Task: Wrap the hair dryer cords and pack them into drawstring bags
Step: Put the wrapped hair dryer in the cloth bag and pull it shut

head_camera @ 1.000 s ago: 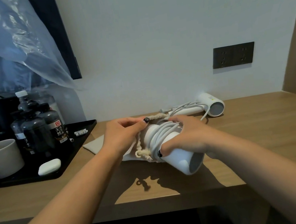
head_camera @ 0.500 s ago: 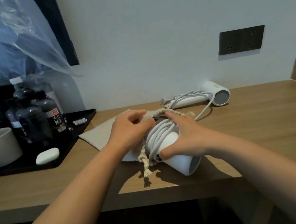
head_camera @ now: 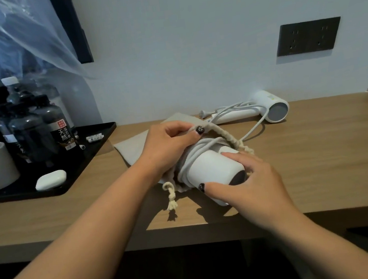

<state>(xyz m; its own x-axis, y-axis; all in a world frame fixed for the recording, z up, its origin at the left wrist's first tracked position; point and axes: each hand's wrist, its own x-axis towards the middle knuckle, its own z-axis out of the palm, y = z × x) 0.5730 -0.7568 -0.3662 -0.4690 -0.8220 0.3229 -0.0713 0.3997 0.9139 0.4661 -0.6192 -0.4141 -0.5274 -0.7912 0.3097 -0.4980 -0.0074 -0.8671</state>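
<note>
Packing is the step in hand: one wrapped dryer [head_camera: 213,170] is going into the bag [head_camera: 132,146], nozzle end toward the person. The left hand [head_camera: 167,146] pinches the bag's rim and its drawstring [head_camera: 225,137] between thumb and fingers, holding the mouth up over the dryer's far end. The right hand [head_camera: 252,188] is closed on the near end of the barrel, thumb below and fingers along the top, pressing it toward the left hand. The cord [head_camera: 195,159] is coiled around the barrel just past the right fingertips, at the bag's mouth. How far the handle end has gone inside cannot be told, since the left hand covers it. A knotted tail of drawstring [head_camera: 170,195] hangs below the left wrist.

Judging from this, the bag is only partly on. The next move calls for the right hand to push the barrel deeper while the left draws the rim back over the coil without snagging or loosening a loop. Then both drawstring ends need pulling to close the mouth.

Beyond the right hand, well apart by the wall, a second dryer [head_camera: 272,109] lies with its cord [head_camera: 228,110] loose, so it seems not yet wrapped. No second bag is plainly seen.
</note>
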